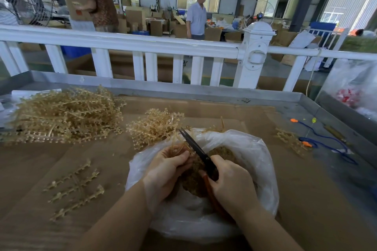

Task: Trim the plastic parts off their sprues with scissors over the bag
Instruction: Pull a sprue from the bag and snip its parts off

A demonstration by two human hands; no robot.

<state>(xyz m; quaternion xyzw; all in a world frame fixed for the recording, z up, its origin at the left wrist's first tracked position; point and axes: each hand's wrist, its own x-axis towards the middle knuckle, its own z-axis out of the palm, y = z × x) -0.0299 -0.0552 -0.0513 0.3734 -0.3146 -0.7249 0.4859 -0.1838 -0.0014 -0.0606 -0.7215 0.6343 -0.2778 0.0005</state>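
Cardboard-covered bench (265,179) is carrying the open plastic bag (255,149). Above its mouth, the left hand (165,171) is pinching a sprue (177,146); the right hand (230,185), gripping the scissors (195,149), is angling their blades up-left across it.
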